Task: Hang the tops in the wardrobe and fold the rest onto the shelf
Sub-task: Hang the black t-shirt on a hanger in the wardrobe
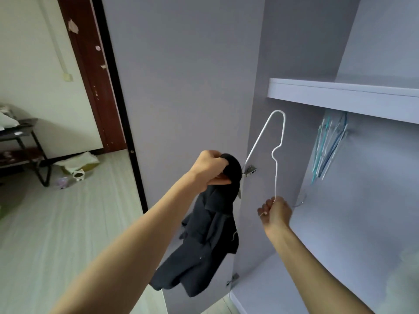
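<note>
Head view: left hand (209, 167) is clenched round the bunched upper part of a dark top (208, 241), which hangs limp below the fist in front of the open wardrobe door (181, 87). Right hand (275, 211) grips a white wire hanger (275, 152) by one end, so the frame stands up on edge just beside the top but apart from it; I cannot tell where its hook lies. More hangers (328, 146) hang under the shelf (340, 96), inside the wardrobe.

The step, as I judge it, is getting the top onto the hanger. The cloth is crumpled, so the neck opening should be found first and held spread. Feeding one hanger arm through the neck, then the other, ought to work better than pushing up from the hem. Once both shoulders sit level, the hook can go up beside the other hangers.
</note>
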A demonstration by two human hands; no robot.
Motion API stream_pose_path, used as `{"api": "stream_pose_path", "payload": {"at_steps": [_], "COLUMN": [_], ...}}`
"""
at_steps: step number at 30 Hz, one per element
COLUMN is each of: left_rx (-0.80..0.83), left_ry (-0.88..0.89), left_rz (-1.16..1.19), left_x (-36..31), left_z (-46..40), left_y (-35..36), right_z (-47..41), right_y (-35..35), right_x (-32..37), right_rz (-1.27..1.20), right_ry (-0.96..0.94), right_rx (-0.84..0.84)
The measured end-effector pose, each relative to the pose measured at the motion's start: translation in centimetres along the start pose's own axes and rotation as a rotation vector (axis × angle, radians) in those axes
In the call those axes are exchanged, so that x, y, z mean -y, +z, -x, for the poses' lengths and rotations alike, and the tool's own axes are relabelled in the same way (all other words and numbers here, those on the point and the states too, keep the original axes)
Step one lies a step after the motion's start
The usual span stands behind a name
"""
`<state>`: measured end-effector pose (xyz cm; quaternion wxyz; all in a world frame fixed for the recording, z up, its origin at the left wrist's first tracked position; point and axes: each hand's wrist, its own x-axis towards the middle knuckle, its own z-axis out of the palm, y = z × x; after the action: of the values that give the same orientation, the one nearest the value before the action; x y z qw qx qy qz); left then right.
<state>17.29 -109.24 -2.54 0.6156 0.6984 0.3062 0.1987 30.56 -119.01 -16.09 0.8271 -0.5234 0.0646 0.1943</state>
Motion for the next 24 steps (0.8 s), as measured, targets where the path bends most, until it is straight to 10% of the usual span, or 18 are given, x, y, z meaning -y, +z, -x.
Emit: {"api": "stream_pose_path", "payload": {"at_steps": [5,13,24], "left_rx": [-0.072,-0.381,-0.271], "left_ry": [0.022,0.070,-0.052], "left_rz": [0.154,-0.341,-0.604], "left_x": [0.0,2.9,6.6], "left_z": [0.2,-0.3,-1.0], "left_y": [-2.2,-8.5,-9.0], "right_z": [1.0,0.3,-0.2], "right_y": [2.3,0.5,1.0], "right_x": [-1.6,2.2,5.6], "right_rz": [0.100,0.644,0.935], "right_ry": [-0.006,-0.821,-1.095], "right_rx": [0.029,0.086,0.152]}}
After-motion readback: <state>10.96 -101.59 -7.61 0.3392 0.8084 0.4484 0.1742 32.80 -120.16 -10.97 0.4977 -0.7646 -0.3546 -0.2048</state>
